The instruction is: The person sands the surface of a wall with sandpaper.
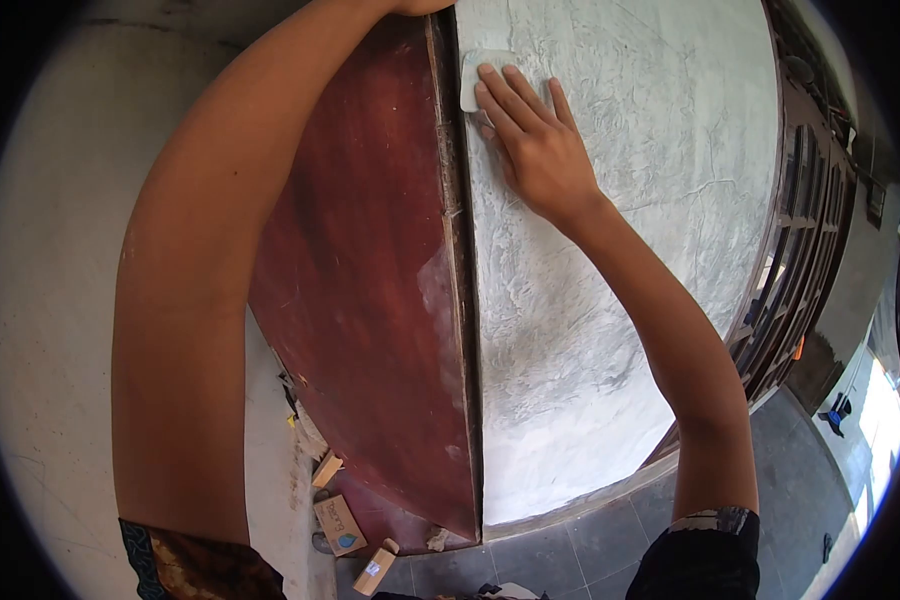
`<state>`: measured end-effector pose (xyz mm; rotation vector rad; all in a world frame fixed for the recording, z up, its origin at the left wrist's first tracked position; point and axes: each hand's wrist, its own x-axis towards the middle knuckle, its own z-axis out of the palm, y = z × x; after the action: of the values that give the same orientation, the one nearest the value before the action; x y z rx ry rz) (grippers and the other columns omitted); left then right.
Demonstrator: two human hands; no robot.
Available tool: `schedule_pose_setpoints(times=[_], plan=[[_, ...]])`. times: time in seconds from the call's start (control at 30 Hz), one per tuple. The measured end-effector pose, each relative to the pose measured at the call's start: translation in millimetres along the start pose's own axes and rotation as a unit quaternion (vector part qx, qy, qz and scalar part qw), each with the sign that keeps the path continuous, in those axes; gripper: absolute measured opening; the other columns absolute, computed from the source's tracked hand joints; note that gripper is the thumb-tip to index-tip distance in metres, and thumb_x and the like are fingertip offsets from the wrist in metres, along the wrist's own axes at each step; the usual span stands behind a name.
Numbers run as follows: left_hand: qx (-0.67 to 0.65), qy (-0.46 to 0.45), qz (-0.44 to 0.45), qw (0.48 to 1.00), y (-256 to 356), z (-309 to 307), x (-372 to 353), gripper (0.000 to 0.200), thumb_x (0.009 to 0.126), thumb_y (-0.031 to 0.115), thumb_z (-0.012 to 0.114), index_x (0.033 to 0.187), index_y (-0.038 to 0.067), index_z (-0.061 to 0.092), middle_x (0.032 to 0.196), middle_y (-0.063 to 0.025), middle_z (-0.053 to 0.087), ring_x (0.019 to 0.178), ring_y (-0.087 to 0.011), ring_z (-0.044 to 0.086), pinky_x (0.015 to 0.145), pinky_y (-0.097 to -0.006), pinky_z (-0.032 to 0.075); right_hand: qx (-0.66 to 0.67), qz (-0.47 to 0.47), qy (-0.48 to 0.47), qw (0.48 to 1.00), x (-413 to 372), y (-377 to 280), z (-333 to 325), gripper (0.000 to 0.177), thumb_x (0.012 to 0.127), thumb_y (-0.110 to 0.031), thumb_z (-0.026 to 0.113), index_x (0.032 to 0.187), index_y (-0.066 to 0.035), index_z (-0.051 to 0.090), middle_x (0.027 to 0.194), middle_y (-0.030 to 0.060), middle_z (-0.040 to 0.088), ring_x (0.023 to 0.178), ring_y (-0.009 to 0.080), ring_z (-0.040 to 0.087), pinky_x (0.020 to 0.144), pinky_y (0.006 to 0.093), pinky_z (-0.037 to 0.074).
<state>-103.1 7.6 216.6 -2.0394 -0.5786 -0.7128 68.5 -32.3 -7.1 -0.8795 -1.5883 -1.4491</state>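
My right hand [545, 150] is pressed against the upper left part of a whitish wall panel [610, 250], fingers stretched over a thin pale sheet [478, 82] with rounded corners. The sheet lies flat on the panel under the fingertips, right beside its dark left edge [462, 260]. Its exact kind does not show. High up, my left hand [425, 5] is at the top of the dark red door [360, 250]; the frame cuts off most of it, and its fingers are out of sight. The panel's surface looks wrinkled and streaked.
On the floor below the red door lie a small cardboard box [340, 525], an opened carton [375, 567] and a wood-coloured block [326, 469]. A plain wall [60, 300] rises at the left. Dark framed windows [805, 220] stand at the right, above grey floor tiles [540, 560].
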Motion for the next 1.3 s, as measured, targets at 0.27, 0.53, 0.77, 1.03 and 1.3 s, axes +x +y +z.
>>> schedule_pose_setpoints(times=[0.27, 0.53, 0.77, 1.03, 1.3], plan=[[0.041, 0.01, -0.008, 0.999, -5, 10, 8, 0.058, 0.113, 0.036, 0.022, 0.168, 0.022, 0.011, 0.173, -0.0168, -0.011, 0.158, -0.0383, -0.014, 0.129, -0.0585, 0.004, -0.033, -0.039, 0.034, 0.998, 51, 46, -3, 0.04, 0.106, -0.029, 0.053, 0.143, -0.012, 0.059, 0.154, 0.002, 0.053, 0.146, 0.0241, 0.045, 0.121, 0.0595, 0.032], [0.037, 0.01, -0.009, 0.999, -6, 11, 7, 0.057, 0.113, 0.036, 0.022, 0.168, 0.022, 0.01, 0.173, -0.0161, -0.011, 0.159, -0.0379, -0.014, 0.128, -0.0589, 0.004, -0.031, -0.05, -0.013, 0.998, 22, 29, -17, 0.039, 0.104, -0.025, 0.057, 0.14, -0.011, 0.06, 0.155, 0.0035, 0.052, 0.145, 0.0246, 0.046, 0.12, 0.0578, 0.035], [0.012, 0.0, -0.009, 1.0, 7, -2, -4, 0.057, 0.113, 0.037, 0.021, 0.168, 0.022, 0.011, 0.173, -0.0163, -0.01, 0.159, -0.0386, -0.013, 0.128, -0.0598, 0.005, -0.032, -0.021, 0.0, 0.999, 1, 12, -6, 0.039, 0.101, -0.023, 0.062, 0.138, -0.011, 0.061, 0.154, 0.0042, 0.052, 0.143, 0.0251, 0.048, 0.117, 0.0603, 0.037], [0.052, 0.004, -0.007, 0.999, -4, 8, 6, 0.057, 0.113, 0.037, 0.021, 0.168, 0.022, 0.01, 0.173, -0.0167, -0.011, 0.158, -0.0389, -0.014, 0.128, -0.0593, 0.004, -0.08, -0.007, 0.026, 0.996, 66, 43, -6, 0.039, 0.104, -0.026, 0.057, 0.141, -0.016, 0.06, 0.155, -0.0005, 0.053, 0.143, 0.0239, 0.05, 0.118, 0.0588, 0.037], [0.056, 0.005, 0.004, 0.998, -8, 11, 11, 0.058, 0.113, 0.037, 0.021, 0.168, 0.022, 0.01, 0.173, -0.0169, -0.012, 0.158, -0.04, -0.015, 0.129, -0.0582, 0.002, -0.065, -0.041, 0.033, 0.996, 36, 34, -5, 0.039, 0.099, -0.02, 0.061, 0.138, -0.014, 0.062, 0.154, 0.0006, 0.053, 0.142, 0.0232, 0.05, 0.116, 0.0607, 0.04]])
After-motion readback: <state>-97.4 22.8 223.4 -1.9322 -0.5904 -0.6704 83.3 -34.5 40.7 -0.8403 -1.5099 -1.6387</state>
